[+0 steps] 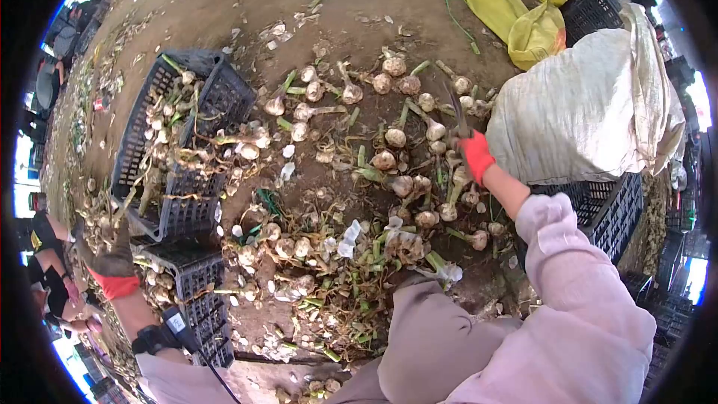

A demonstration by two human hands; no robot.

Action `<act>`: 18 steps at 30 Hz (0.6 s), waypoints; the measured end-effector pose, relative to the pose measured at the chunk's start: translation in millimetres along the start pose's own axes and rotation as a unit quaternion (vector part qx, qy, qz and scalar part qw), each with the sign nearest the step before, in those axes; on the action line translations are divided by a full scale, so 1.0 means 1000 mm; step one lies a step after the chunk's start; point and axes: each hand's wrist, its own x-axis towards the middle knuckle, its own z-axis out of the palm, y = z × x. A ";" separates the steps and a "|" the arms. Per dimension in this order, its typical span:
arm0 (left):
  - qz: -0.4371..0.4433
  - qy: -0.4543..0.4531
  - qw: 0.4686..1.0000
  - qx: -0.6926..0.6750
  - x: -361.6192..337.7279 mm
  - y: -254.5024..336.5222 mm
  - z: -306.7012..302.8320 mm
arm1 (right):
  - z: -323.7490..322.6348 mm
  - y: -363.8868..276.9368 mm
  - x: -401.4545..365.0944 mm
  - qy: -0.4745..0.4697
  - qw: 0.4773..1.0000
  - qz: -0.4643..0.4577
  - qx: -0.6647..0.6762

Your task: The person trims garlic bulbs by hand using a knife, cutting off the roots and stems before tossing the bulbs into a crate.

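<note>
My right hand (476, 155), in a red glove, grips a knife with a curved dark blade (455, 108) that points up and away. Garlic bulbs with cut stalks (435, 131) lie on the soil just left of that hand. At the far left my left hand (112, 256) wears a dark glove with a red cuff. Its fingers are apart, right at a heap of garlic bulbs (97, 217) beside the crates. A tilted black crate (138, 142) with garlic and stalks in it rests above another black crate (202, 295).
A white sack (580, 108) lies over a black crate (624, 213) on the right. Yellow bags (490, 0) and one more crate (591, 11) are behind it. Dry leaves and stalk scraps (351, 292) cover the ground before my knees. Other people (56, 269) are at the left edge.
</note>
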 end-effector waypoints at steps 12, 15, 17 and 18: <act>-0.303 -0.076 0.912 0.266 -0.236 -0.132 -0.010 | 0.100 -0.076 0.212 0.015 0.970 -0.148 -0.191; -0.411 -0.047 0.880 0.232 -0.264 -0.139 -0.055 | 0.120 -0.098 0.232 -0.068 0.968 -0.097 -0.223; -0.431 -0.011 0.864 0.260 -0.277 -0.135 -0.067 | 0.139 -0.121 0.204 -0.255 0.889 -0.230 -0.303; -0.436 0.013 0.866 0.244 -0.282 -0.134 -0.070 | 0.142 -0.134 0.179 -0.339 0.829 -0.289 -0.338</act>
